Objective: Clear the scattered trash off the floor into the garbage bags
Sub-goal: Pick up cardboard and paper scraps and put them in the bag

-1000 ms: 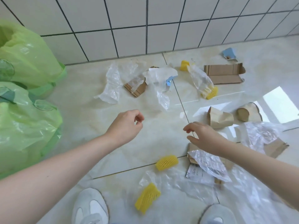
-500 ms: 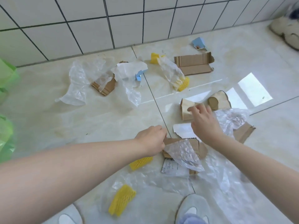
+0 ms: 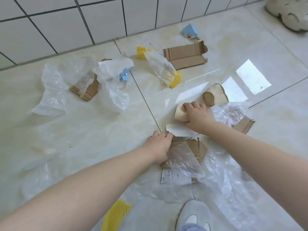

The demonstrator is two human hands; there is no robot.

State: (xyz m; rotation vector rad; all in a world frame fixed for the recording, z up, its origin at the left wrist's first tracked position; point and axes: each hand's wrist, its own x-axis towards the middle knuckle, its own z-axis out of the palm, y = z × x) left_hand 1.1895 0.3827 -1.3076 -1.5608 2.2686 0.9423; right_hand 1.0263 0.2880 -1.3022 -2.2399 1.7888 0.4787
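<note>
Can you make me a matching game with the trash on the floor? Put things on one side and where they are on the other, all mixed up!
Things:
1. blue scrap
2. flat cardboard
3. tan paper cup
4. printed receipt

Places:
A. under the right hand
B. nearest the wall
C. near the shoe
D. beside the bagged yellow foam net

Pairs: 1-B, 2-D, 3-A, 4-C

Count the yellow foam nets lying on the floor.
3: one by the wall, one under the clear bag, one bottom centre. Plastic may hide others.
</note>
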